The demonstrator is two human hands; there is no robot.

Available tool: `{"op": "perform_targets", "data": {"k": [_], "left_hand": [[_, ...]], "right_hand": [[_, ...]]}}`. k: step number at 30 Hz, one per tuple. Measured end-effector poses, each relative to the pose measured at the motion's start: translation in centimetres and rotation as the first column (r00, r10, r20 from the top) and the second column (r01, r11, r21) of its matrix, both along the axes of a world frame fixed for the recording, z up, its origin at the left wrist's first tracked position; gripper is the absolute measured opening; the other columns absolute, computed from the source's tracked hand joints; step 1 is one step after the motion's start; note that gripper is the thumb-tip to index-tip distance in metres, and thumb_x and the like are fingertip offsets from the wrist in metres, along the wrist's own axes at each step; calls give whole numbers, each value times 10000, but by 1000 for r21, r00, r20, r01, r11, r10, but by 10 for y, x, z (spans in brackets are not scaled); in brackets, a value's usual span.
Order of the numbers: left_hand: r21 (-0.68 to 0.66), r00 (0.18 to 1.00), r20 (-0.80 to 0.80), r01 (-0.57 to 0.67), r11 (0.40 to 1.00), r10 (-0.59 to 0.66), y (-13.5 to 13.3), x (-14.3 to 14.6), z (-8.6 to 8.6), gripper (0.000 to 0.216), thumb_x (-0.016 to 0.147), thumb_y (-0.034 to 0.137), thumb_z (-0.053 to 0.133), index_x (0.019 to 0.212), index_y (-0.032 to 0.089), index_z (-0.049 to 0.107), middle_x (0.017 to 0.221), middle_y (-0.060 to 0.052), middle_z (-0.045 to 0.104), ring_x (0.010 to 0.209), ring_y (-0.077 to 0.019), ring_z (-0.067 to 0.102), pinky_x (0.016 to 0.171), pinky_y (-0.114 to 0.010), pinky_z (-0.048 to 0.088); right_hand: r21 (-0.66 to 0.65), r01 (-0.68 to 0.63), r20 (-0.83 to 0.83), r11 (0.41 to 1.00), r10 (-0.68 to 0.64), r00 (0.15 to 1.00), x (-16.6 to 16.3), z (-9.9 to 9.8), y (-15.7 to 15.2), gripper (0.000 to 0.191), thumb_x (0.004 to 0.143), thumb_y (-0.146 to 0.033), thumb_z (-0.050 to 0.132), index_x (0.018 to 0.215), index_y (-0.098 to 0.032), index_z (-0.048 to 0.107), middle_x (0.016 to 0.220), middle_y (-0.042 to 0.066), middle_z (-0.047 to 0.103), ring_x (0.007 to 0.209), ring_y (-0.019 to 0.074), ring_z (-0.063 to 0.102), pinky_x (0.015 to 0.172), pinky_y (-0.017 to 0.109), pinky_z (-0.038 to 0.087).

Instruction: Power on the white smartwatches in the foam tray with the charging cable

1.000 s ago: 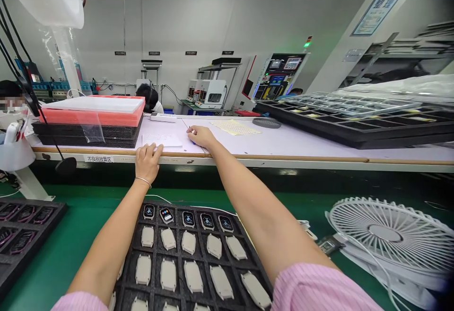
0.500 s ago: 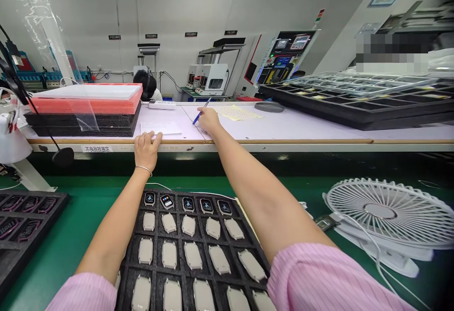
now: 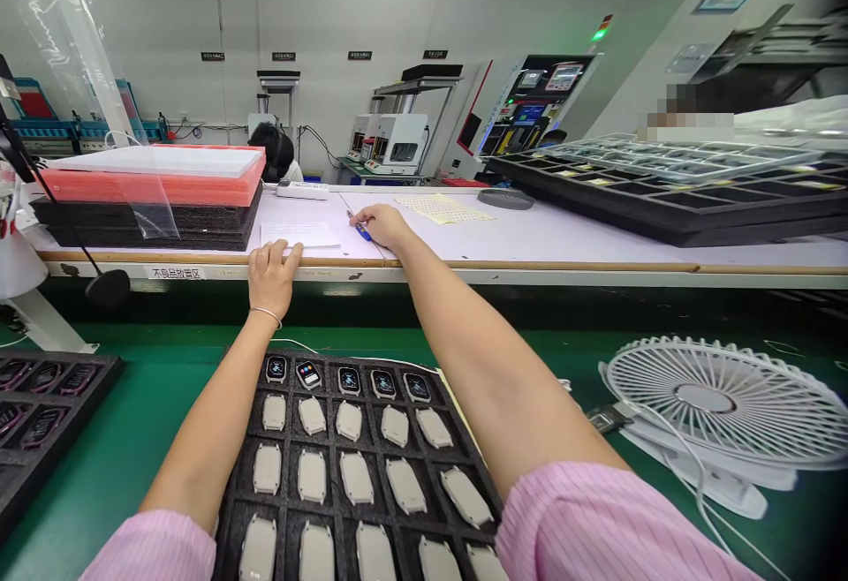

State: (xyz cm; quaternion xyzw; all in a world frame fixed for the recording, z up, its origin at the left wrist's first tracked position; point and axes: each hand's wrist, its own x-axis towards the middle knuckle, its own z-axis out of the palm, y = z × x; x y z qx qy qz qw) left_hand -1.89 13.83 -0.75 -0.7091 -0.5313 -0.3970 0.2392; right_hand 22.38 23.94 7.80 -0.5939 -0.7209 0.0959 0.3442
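Note:
On the raised shelf, the fingers of my right hand are closed around a blue pen, which tilts down toward the shelf top. Whether its end touches the surface I cannot tell. To the left, my left hand rests at the shelf's front edge, fingertips on the near edge of a white sheet of paper with faint writing. Its fingers lie apart and grip nothing. Below my arms is a black foam tray holding several watches, the far row face up with lit screens, the others showing pale backs.
Red and black foam trays are stacked at the shelf's left. A yellowish sticker sheet, a dark oval pad and large black trays lie rightward. A white fan stands lower right, another watch tray lower left.
My right hand has moved slightly left, and the pen has turned from leaning up to the right to leaning up to the left. My left hand stays on the paper's edge.

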Motion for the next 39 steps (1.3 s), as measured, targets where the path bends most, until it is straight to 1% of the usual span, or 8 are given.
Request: {"op": "perform_targets", "data": {"k": [10,16,20,25,27,30,35,39], "left_hand": [[-41,1000,7,11,999,-10,-4,1,4,512,984,41,424,1337,287,703,1347,-152,661,1274,-315,569,1143,-530,424],[-98,1000,11,11,995,-10,-7,0,3,543,972,31,412,1390,260,671,1424,-158,627,1364,-333,543,1215,-583,355],[-121,994,-58,89,989,-96,-16,-9,1,662,931,36,448,1572,198,464,1596,-160,467,1514,-342,386,1287,-598,222],[-183,965,-171,165,969,-197,-45,-32,-22,648,912,76,490,1550,190,487,1682,-156,319,1596,-360,194,1276,-626,199],[-405,938,-212,172,898,-275,-54,-47,-38,508,945,139,498,1425,242,629,1631,-130,426,1560,-349,301,1244,-599,296],[-669,928,-213,89,738,-305,-48,-70,-58,376,938,176,496,1194,212,769,1336,-152,689,1306,-338,604,1109,-505,486],[-806,947,-183,10,592,-265,0,-90,-69,246,805,220,624,971,197,805,1049,-123,784,1002,-318,736,923,-389,578],[-866,946,-134,33,499,-296,20,-85,-69,70,709,244,680,737,224,741,823,-58,779,832,-260,732,805,-311,560]], "right_hand": [[2,37,-100,999,-37,994,0,0,-2,354,801,-5,525,959,-149,806,1082,99,749,1070,276,670,982,364,512],[1,100,-251,995,-96,963,4,1,-1,427,1009,-203,464,1403,-110,599,1326,165,654,1189,289,623,1105,465,466],[-81,44,-373,996,-72,925,12,4,-8,465,1109,-370,361,1512,-160,457,1496,154,531,1324,248,564,1143,433,448],[-4,-210,-440,978,187,878,43,-6,-110,495,1052,-456,528,1502,-255,476,1518,101,535,1394,286,522,1150,497,455],[69,-323,-351,944,326,878,63,-17,-174,537,1022,-533,575,1496,-292,496,1444,78,602,1357,281,558,1133,473,481],[-168,-505,-217,847,468,857,94,-34,-252,464,991,-607,592,1277,-253,680,1189,83,733,1084,274,710,948,408,591],[-276,-216,9,936,228,974,134,-73,-307,356,987,-496,556,1091,-199,723,1097,113,757,970,287,721,854,400,583],[-382,2,123,924,49,991,149,-130,-316,206,947,-334,560,1000,-199,707,1001,108,763,872,276,728,789,379,579]]}}
